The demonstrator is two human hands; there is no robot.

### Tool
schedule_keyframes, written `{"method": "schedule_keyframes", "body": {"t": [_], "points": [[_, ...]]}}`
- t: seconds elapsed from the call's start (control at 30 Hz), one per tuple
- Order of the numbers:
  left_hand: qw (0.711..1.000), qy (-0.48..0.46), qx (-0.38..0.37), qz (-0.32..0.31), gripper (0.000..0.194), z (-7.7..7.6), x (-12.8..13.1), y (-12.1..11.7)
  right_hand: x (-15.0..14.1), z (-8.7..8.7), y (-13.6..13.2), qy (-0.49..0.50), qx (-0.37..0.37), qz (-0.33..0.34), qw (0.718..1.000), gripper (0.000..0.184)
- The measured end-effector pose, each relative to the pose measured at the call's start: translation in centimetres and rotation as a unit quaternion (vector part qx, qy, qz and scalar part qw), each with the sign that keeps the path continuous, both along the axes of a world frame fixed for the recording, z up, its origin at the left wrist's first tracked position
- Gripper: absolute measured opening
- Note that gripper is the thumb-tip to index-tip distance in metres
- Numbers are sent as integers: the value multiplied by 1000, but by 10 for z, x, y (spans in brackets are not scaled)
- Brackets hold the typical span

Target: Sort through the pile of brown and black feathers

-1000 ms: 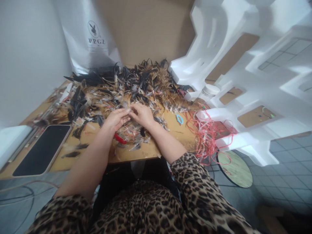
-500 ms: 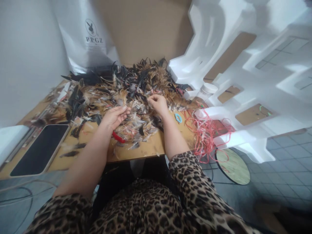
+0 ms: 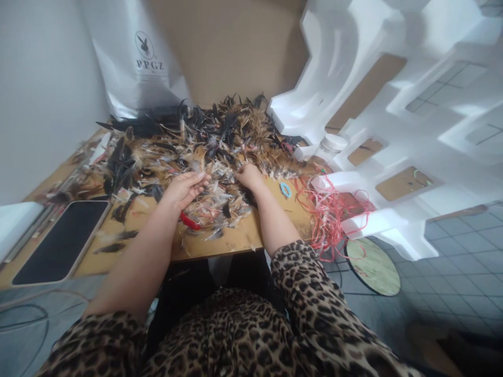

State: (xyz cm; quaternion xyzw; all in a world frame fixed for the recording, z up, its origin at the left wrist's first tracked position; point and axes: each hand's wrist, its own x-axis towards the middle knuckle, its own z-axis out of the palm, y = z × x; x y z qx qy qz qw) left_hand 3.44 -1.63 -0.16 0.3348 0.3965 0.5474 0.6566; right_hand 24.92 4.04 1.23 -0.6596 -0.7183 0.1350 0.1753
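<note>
A wide heap of brown, black and pale feathers (image 3: pixel 220 128) covers the table. My left hand (image 3: pixel 184 189) is over its front part, thumb pressed to the forefinger on what looks like a small brown feather (image 3: pixel 198 157); the other fingers are loosely curled. To its right, my right hand (image 3: pixel 250 177) points down into the heap with its fingertips pinched together. What lies between those fingertips is hidden. Short, pale feathers (image 3: pixel 226 201) lie between and below both hands. A red band-like item (image 3: pixel 190 221) is near my left wrist, at the heap's front edge.
A phone (image 3: pixel 63 241) lies on the left of the table (image 3: pixel 220 248). A blue ring (image 3: pixel 285 190), tangled red strings (image 3: pixel 330 209) and a white-lidded jar (image 3: pixel 332 146) are on the right, beside white foam packing (image 3: pixel 341 68). A silvery bag (image 3: pixel 137 78) stands behind.
My right hand has dipped lower into the feathers, its fingers turning downward. My left hand stays nearly in place. The whole view has shifted slightly.
</note>
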Motion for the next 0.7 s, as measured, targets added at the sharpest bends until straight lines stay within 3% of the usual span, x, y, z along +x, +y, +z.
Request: {"method": "schedule_keyframes", "body": {"t": [0.1, 0.2, 0.27, 0.4, 0.5, 0.7], "points": [[1000, 4, 4, -3, 10, 0, 0, 0, -1, -6, 4, 59, 21, 5, 998, 16], [1000, 3, 2, -2, 10, 1, 1, -1, -1, -8, 8, 218, 29, 16, 975, 14], [1000, 3, -3, 2, 10, 2, 2, -1, -3, -6, 8, 350, 8, 21, 936, 17], [1000, 1, -8, 1, 10, 1, 3, 0, -16, 1, -1, 553, -84, 54, 827, 28], [1000, -2, -12, -4, 10, 0, 4, -1, -30, 5, -11, 609, -133, 88, 777, 34], [1000, -14, -21, -15, 10, 3, 8, -2, -54, 1, -27, 626, -148, 130, 754, 37]]}}
